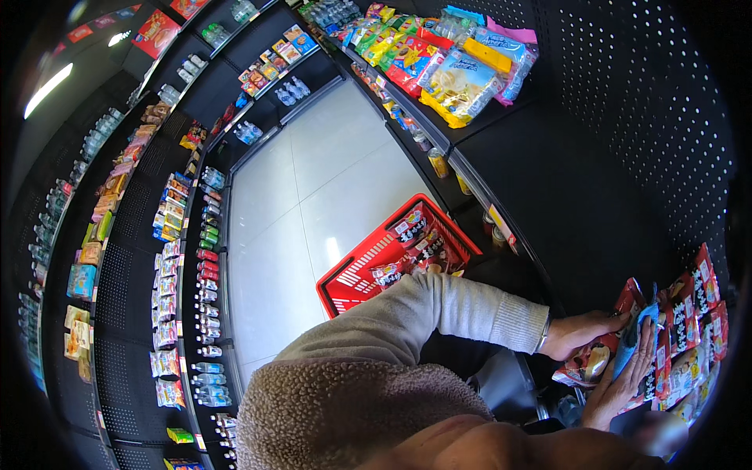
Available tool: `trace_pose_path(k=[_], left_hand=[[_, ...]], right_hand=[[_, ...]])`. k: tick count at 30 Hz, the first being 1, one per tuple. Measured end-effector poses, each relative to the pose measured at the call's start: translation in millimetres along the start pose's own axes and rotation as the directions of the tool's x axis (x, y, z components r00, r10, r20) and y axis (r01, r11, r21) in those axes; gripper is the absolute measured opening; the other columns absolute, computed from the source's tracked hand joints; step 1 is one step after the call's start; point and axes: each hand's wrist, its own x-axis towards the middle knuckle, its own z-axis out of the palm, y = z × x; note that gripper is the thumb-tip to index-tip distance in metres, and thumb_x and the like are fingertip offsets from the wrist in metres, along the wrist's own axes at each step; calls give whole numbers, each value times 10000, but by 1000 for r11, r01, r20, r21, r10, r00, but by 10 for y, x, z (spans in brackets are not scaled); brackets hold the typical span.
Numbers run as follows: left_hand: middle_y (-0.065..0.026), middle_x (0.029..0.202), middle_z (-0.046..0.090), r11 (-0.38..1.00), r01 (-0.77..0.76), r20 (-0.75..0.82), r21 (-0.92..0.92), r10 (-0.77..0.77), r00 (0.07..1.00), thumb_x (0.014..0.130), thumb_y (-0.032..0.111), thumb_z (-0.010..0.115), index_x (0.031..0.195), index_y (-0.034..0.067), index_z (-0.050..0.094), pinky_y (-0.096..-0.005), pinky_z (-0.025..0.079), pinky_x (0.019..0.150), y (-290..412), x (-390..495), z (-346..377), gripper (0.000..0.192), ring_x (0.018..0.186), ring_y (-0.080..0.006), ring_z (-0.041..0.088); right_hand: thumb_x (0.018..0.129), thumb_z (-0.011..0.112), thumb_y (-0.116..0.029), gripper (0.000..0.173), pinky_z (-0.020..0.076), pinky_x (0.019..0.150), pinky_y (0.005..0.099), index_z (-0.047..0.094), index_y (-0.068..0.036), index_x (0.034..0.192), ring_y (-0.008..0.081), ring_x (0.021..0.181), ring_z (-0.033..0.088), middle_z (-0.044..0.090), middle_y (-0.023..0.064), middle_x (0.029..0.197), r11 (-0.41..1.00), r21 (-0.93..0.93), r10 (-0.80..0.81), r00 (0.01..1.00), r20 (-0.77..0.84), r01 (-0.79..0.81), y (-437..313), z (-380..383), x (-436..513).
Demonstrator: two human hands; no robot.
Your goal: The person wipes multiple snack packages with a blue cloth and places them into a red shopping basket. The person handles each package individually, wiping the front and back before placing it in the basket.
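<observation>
My left hand [578, 335], in a light grey sleeve, grips a red snack packet [587, 361] with a food picture and printed writing. On the packet's right side my right hand [625, 370] presses a blue cloth [628, 343], its fingers stretched over it. The fingers under the packet are partly hidden. Just right of both hands, similar red packets [684, 320] stand in rows on a black shelf. Left of my body, a red plastic shopping basket [352, 282] holds several more red packets [432, 244].
Black shelf boards [564, 176] and a perforated back panel [664, 111] lie beyond my hands. Colourful snack bags [461, 82] are piled on the upper shelf, with drink cans [437, 161] below. Across the pale tiled floor [294, 194], opposite shelves carry bottles [208, 264] and packets [167, 294].
</observation>
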Motion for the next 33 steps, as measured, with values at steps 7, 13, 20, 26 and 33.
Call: trace_pose_path(k=[7, 13, 20, 26, 33], left_hand=[[-24, 1190, 659, 987, 129, -146, -100, -143, 979, 1037, 480, 430, 1264, 82, 570, -289, 509, 925, 19, 70, 32, 479, 1056, -101, 615], [-50, 1238, 633, 976, 133, -162, -172, -161, 974, 997, 531, 490, 1278, 99, 564, -338, 511, 955, -18, 83, 17, 521, 1104, -140, 610], [-69, 1247, 622, 957, 218, -191, -193, -254, 948, 982, 555, 501, 1307, 106, 540, -357, 531, 936, 11, 74, 16, 556, 1106, -168, 616], [-79, 1249, 616, 947, 254, -225, -199, -296, 928, 976, 560, 511, 1318, 95, 522, -358, 528, 941, 49, 55, 44, 578, 1115, -176, 614], [-96, 1250, 609, 949, 239, -203, -204, -280, 938, 962, 591, 510, 1316, 81, 511, -378, 522, 951, 47, 49, 39, 621, 1147, -204, 604]], right_hand=[[1040, 369, -258, 454, 263, 1171, 531, 485, -44, 1423, 375, 1416, 380, 466, 155, 1490, 998, -42, -38, 999, -22, 37, 0, 33, 0], [1026, 375, -227, 443, 257, 1172, 538, 497, -46, 1412, 380, 1420, 374, 466, 161, 1489, 996, -50, -74, 997, 23, 75, -40, 17, -14], [1030, 360, -251, 448, 235, 1176, 553, 504, -52, 1404, 375, 1428, 365, 456, 159, 1497, 997, -30, -68, 998, 13, 69, -40, 30, -15], [1032, 358, -253, 445, 227, 1183, 551, 499, -75, 1415, 366, 1432, 360, 456, 146, 1500, 996, -48, -78, 997, 11, 79, -14, 53, -33], [1037, 355, -279, 457, 232, 1181, 552, 487, -80, 1427, 358, 1433, 359, 455, 143, 1501, 995, -61, -74, 997, 6, 74, 24, 78, -63]])
